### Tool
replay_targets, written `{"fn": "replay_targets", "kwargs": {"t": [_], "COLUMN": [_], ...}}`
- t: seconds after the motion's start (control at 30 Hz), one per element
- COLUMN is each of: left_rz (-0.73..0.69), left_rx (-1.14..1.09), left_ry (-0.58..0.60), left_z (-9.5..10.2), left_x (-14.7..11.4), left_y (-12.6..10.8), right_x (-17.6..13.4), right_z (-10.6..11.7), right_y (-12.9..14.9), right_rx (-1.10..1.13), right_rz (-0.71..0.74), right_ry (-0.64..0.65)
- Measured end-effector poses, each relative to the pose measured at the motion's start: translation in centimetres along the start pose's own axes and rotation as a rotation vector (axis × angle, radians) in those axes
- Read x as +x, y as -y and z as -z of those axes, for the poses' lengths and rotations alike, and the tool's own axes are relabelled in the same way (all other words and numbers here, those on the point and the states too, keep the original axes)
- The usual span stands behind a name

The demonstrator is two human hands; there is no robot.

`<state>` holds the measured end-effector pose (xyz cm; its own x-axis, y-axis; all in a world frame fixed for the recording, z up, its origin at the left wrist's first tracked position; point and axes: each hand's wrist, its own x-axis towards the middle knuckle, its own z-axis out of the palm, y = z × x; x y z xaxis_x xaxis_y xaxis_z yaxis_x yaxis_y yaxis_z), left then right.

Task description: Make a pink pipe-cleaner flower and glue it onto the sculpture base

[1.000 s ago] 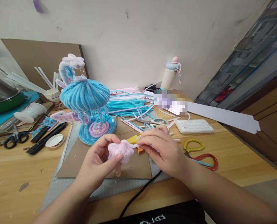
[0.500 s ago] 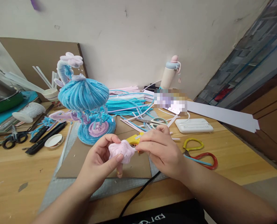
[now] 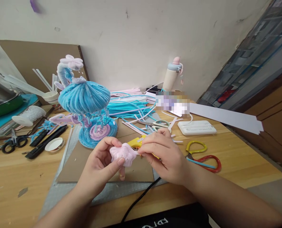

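Observation:
My left hand (image 3: 104,163) is closed around a pale pink fuzzy chenille piece (image 3: 123,154), rounded and ridged, with the thumb pressed on its front. At its right edge, my right hand (image 3: 163,155) pinches a thin pale end that seems to come out of the piece. The fingertips hide most of that end. Just behind both hands a yellow glue gun (image 3: 135,142) lies on a brown cardboard sheet (image 3: 75,167), partly covered by my right hand. Farther back left stands a blue chenille lamp-shaped model (image 3: 85,96) with a pink flower on top.
Blue, white and pink chenille stems (image 3: 128,107) lie at the back. Red-and-yellow-handled scissors (image 3: 203,156), a white power bank (image 3: 197,127) and a tumbler (image 3: 172,76) are to the right. Black scissors (image 3: 14,142), a box cutter (image 3: 47,142) and a spool (image 3: 29,116) are left. A black cord (image 3: 141,198) runs in front.
The whole view has shifted very slightly. Both hands keep nearly the same hold on the pink chenille piece, which looks turned a little.

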<state>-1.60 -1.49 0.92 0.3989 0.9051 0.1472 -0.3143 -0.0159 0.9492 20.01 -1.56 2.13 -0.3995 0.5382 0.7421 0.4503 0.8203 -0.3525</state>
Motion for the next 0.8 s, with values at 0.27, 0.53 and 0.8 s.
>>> {"fn": "replay_targets", "kwargs": {"t": [0.27,0.53,0.8], "left_rz": [0.006,-0.007,0.009], "left_rx": [0.017,-0.029,-0.058], "left_ry": [-0.002,-0.013,-0.043], "left_z": [0.07,-0.08,-0.17], "left_x": [0.01,0.05,0.23], "left_y": [0.12,0.09,0.07], "right_x": [-0.03,0.05,0.05], "right_z": [0.04,0.02,-0.15], "right_y": [0.03,-0.01,0.13], "right_rx": [0.031,0.020,0.047], "right_rz": [-0.014,0.001,0.011], "right_ry": [0.015,0.017,0.024]}}
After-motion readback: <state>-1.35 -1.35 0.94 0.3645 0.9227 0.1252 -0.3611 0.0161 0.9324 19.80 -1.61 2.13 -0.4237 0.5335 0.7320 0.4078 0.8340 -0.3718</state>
